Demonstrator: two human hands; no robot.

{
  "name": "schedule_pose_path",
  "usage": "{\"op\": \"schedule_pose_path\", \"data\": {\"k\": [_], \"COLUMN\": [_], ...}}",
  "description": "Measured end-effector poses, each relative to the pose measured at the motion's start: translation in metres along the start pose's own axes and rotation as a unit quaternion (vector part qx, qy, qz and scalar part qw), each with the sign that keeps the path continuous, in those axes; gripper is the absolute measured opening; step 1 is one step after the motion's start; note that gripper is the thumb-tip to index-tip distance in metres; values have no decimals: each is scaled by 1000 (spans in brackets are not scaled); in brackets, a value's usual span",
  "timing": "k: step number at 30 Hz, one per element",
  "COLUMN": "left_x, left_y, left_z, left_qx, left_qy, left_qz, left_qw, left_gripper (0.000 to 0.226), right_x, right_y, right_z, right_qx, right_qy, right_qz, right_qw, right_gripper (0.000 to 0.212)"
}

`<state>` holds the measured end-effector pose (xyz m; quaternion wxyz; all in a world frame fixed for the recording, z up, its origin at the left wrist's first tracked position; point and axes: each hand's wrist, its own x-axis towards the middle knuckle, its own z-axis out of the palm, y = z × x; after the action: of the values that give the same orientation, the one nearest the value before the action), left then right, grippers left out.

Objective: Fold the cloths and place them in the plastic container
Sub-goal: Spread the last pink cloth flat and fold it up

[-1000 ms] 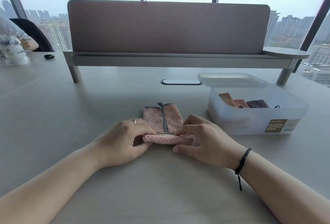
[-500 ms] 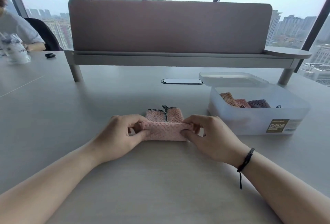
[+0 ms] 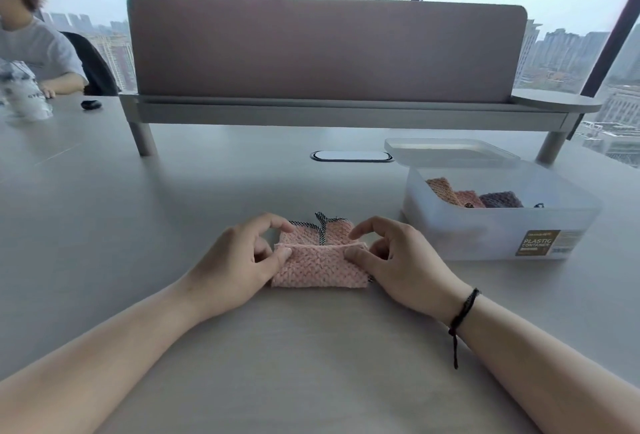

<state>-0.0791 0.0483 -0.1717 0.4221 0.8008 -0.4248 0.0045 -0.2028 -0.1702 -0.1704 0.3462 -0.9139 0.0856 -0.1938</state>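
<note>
Leftmost, at ten o'clock, a seated second person point(image 3: 31, 45) is cut by the frame edge, one forearm on the table point(image 3: 173, 225) beside a crumpled white bag point(image 3: 24, 94); the bag's print is too blurred to read. A small dark object point(image 3: 91, 105) lies just to its right and cannot be identified. At centre, the left hand point(image 3: 239, 260) presses its thumb on the left end of the upper flap of the pink cloth point(image 3: 320, 265), the index finger arched above the cloth; the remaining fingers curl under the palm and are hidden. The cloth lies flat on the table at the middle of the view, its near part doubled over toward twelve o'clock so that only a strip of the lower layer and its black-and-white edging point(image 3: 322, 231) show beyond the fold. The right hand point(image 3: 401, 260) mirrors the left: thumb pressed on the right end of the flap, index finger raised and bent, other fingers tucked from sight. A dark cord bracelet point(image 3: 462, 312) circles the right wrist. At twelve o'clock stands a desk divider point(image 3: 325, 49) on a raised shelf. At two o'clock sits the open plastic container point(image 3: 498, 236), its lid point(image 3: 450, 151) lying behind it. Inside, folded cloths point(image 3: 474, 196), orange, pink and purple, show only their upper edges through the frosted wall; a bluish item at their right is too small to make out.
</note>
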Motion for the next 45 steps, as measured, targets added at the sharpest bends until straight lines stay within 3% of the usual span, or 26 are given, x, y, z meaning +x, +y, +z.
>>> {"op": "schedule_pose_path", "data": {"k": [6, 10, 12, 16, 20, 27, 33, 35, 38, 41, 45], "left_x": [1, 1, 0, -2, 1, 2, 0, -1, -3, -4, -1], "left_y": [0, -1, 4, 9, 2, 1, 8, 8, 8, 6, 0], "left_z": [3, 2, 0, 1, 5, 1, 2, 3, 3, 3, 0], "left_qx": [29, 144, 139, 127, 149, 150, 260, 276, 244, 158, 120], "left_qy": [32, 89, 88, -47, -223, -274, -329, -326, -289, -219, -138], "left_qz": [9, 81, 128, 187, 163, 104, 83, 74, 67, 59, 65], "left_qw": [999, 982, 978, 973, 950, 944, 904, 901, 923, 961, 981], "left_gripper": [14, 9, 16, 43, 63, 49, 67, 77, 89, 75, 53], "right_x": [4, 2, 1, -5, -9, -9, -10, -13, -15, -13, -11], "right_y": [-2, -3, -5, -13, -18, -17, -16, -15, -16, -17, -15], "right_z": [5, 3, 1, -3, 0, -6, -8, -5, -2, -2, -6], "right_qx": [-85, -109, -108, -117, -156, -190, -230, -248, -264, -255, -230], "right_qy": [15, 31, 52, 41, -74, -143, -244, -278, -283, -229, -125], "right_qz": [6, 7, -7, -101, -146, -121, -91, -86, -79, -94, -108], "right_qw": [996, 993, 993, 987, 974, 964, 938, 924, 919, 935, 959], "right_gripper": [20, 21, 24, 32, 47, 59, 73, 77, 76, 63, 36]}}
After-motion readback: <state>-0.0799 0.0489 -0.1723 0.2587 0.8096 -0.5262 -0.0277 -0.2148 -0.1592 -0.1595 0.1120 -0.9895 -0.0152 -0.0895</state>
